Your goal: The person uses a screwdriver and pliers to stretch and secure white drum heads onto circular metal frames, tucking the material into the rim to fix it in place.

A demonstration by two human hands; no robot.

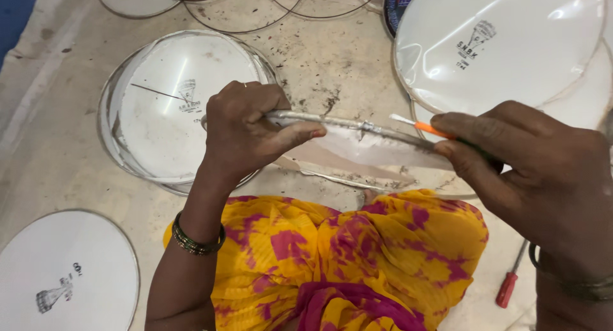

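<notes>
Hands raised over yellow-and-pink lap cloth (345, 254), seen from above. Left hand (246, 130) clenched round near-left rim of metal hoop (345, 123), thumb pressed along its top edge. Right hand (530, 171) pinching thin orange-handled brush (421, 126), white tip aimed left at hoop's small joint. Hoop held edge-on, long axis running left to right between both hands, translucent film (364, 149) hanging beneath. Left hand on hoop itself; right touching it only through brush. Red screwdriver (509, 286) on floor by right wrist. Beyond, white round skins (172, 107) lying flat; farther, bare wire rings (255, 5).
</notes>
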